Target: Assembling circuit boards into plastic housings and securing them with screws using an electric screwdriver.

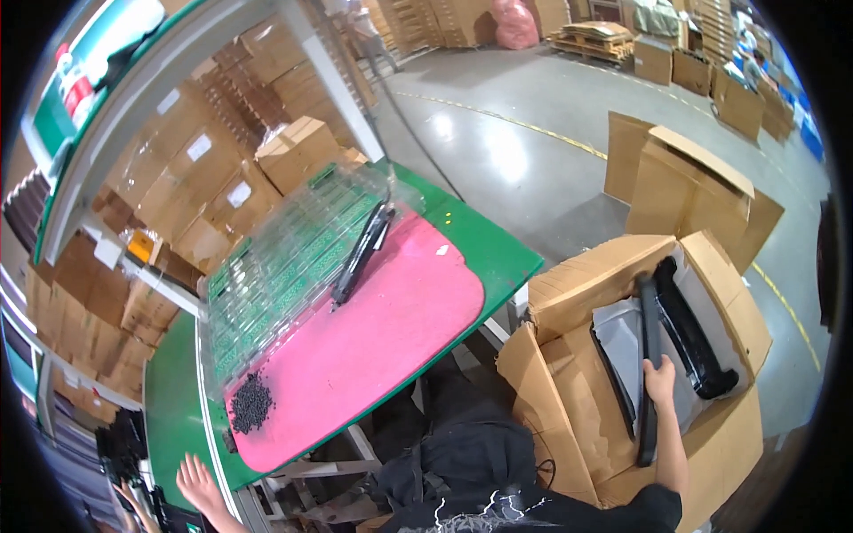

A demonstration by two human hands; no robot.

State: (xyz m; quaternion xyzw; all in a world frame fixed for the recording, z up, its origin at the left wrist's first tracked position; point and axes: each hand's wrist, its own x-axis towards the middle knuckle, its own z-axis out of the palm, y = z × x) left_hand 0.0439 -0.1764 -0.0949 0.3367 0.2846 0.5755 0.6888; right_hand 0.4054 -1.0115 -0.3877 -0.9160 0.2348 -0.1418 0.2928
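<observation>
Two hands working apart

Right hand [659,380] is reaching into the cardboard box [577,284], its fingers wrapping around a long black plastic bar [649,355]. Left hand [197,484] is resting, fingers spread wide, on the green surface [173,400] beside the pink mat [382,338].

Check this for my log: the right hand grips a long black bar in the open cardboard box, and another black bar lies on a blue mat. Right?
Not quite. The mat is pink, not blue, as the head view shows. The rest holds: the right hand grips a long black bar in the open cardboard box, and another black bar lies on the mat.
</observation>
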